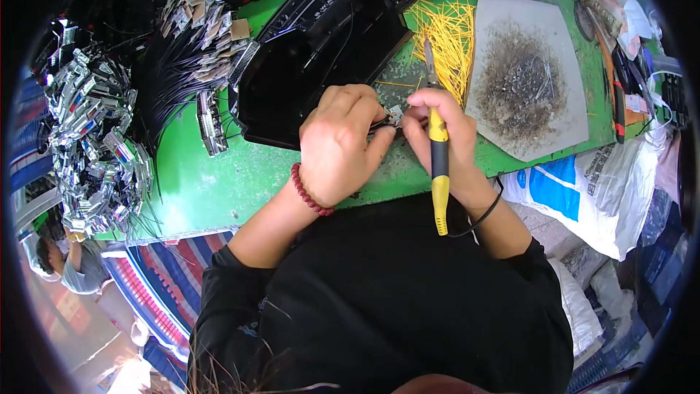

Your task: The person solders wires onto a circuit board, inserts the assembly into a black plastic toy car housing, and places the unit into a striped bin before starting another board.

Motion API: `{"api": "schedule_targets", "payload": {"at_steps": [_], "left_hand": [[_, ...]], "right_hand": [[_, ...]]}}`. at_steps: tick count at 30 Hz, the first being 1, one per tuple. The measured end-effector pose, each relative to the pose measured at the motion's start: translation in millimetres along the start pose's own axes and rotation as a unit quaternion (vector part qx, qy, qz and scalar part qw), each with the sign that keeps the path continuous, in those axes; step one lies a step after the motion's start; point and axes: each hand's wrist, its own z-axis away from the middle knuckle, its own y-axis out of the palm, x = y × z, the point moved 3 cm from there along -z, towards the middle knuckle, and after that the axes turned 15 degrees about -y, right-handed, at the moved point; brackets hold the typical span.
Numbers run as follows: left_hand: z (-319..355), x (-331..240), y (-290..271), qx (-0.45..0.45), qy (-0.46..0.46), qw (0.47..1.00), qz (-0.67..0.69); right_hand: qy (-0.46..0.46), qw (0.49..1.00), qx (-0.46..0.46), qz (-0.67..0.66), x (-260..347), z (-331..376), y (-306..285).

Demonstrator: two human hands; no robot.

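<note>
My left hand (337, 142), with a red bead bracelet at the wrist, is closed in a pinch at a small silvery part with dark wire (394, 114). What exactly the part is, I cannot make out. My right hand (461, 131) grips a yellow and black soldering iron (440, 160), its metal tip pointing away from me. The right fingertips come close to the same small part; whether they touch it I cannot tell. Just beyond my left hand lies a black plastic toy vehicle shell (281, 76), open side up, with a thin wire inside.
Yellow wires (452, 36) lie beside a grey, soot-stained board (569, 102) on the green table (193, 204). Shiny metallic modules (98, 131) pile at the left, near small boards with black wires (215, 58). Pliers (619, 113) lie far right. Another person (76, 266) is at lower left.
</note>
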Motion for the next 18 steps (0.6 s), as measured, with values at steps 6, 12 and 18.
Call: {"api": "schedule_targets", "payload": {"at_steps": [6, 12, 18], "left_hand": [[7.5, 8.3, 12.1, 0.020, 0.015, 0.995, -0.097], [4.7, 9.9, 21.0, 0.013, 0.024, 0.985, -0.171], [-0.5, -8.4, -7.0, -0.024, 0.022, 0.988, -0.153]], "right_hand": [[0.010, 1.000, 0.016, 0.010, -9.9, -7.8, -7.6], [-0.128, 0.985, 0.056, 0.099, -8.8, 0.2, -9.6], [-0.130, 0.970, 0.119, 0.168, -11.7, 1.2, -12.5]]}}
